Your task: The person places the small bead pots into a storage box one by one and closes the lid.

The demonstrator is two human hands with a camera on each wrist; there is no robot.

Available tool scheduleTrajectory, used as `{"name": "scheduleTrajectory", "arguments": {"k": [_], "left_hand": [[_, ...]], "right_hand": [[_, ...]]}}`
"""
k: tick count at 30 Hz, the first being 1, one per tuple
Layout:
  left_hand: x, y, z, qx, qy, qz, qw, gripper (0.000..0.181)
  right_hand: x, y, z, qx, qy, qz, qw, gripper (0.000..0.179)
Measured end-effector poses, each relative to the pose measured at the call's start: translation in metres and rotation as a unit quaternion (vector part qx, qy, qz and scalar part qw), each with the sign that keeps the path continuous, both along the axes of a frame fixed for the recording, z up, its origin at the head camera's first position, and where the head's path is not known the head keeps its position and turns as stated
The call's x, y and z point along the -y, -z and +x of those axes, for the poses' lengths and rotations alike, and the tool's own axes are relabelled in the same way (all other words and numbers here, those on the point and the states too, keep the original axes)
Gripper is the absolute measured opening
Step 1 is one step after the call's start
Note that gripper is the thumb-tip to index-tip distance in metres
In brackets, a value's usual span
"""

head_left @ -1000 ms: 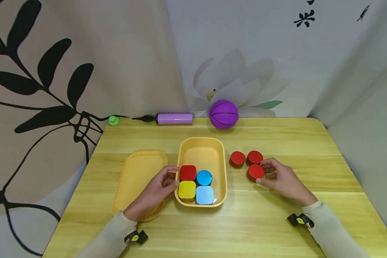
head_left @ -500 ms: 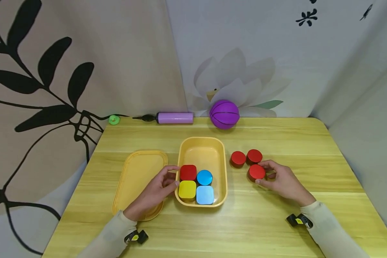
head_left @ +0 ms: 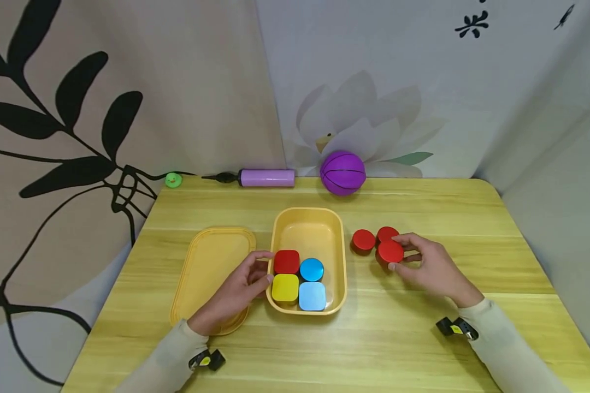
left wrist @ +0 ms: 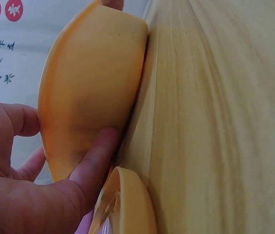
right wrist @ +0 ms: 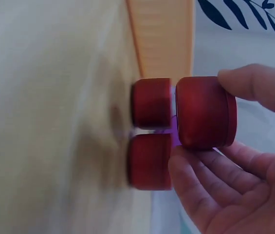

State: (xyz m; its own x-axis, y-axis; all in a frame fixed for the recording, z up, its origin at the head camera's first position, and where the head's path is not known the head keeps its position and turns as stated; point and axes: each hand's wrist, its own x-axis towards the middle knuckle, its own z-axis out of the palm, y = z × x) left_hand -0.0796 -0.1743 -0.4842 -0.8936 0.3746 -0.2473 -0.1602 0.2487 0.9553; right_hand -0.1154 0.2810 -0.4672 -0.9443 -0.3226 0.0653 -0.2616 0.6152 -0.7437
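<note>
My right hand (head_left: 430,267) pinches a red cylinder (head_left: 390,251) between thumb and fingers, at the right side of the table. In the right wrist view this red cylinder (right wrist: 203,112) is clear of the table, with a seam near its flat top. Two more red cylinders stand beyond it, a left one (head_left: 363,241) and a right one (head_left: 386,233) partly covered. My left hand (head_left: 236,295) touches the left wall of a yellow container (head_left: 319,226); its thumb lies on the outer wall in the left wrist view.
Inside the container are a red block (head_left: 287,262), a yellow block (head_left: 285,288), a blue cylinder (head_left: 312,269) and a light blue block (head_left: 312,296). A yellow lid (head_left: 206,273) lies left. Along the back are a purple ball (head_left: 342,173), lilac pump (head_left: 267,177) and green duck (head_left: 173,180).
My right hand has raised the nearest red cylinder off the table, and it now overlaps the one behind it in the head view. The left hand has stayed at the container.
</note>
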Motion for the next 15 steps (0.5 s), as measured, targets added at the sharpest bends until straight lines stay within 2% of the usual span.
{"name": "scheduleTrajectory", "arguments": {"k": [5, 15], "left_hand": [[0.000, 0.001, 0.001, 0.005, -0.003, -0.001, 1.0000, 0.048], [0.001, 0.002, 0.001, -0.001, -0.008, -0.015, 0.9999, 0.047]], "right_hand": [[0.009, -0.014, -0.009, -0.027, -0.007, 0.005, 0.9996, 0.053], [0.032, -0.034, -0.025, -0.043, -0.024, 0.002, 0.9988, 0.054]]}}
